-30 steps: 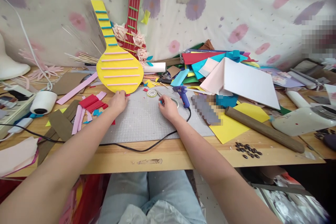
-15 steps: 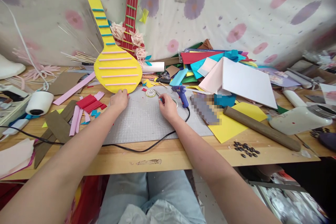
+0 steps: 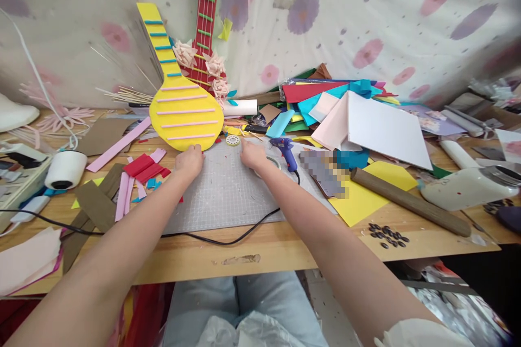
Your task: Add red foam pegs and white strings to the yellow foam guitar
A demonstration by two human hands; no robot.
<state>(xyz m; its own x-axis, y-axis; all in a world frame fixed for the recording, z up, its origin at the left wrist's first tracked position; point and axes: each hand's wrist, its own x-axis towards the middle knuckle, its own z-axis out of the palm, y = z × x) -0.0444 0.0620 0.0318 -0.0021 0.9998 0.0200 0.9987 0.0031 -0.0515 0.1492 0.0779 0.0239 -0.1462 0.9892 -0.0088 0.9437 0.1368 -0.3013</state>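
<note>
L hand: fingers bent, tips on the bottom rim of the yellow guitar cutout, neck running up & away from them. Pinch or just a press, can't tell. R hand: fingers half curled, tips just short of a small round disc; can't tell if it holds anything. Glue gun lies just R of that hand, grey mat under both wrists. Step looks like steadying the guitar at its base. Moving it calls for a firm rim hold, since the thin sheet prob flexes.
</note>
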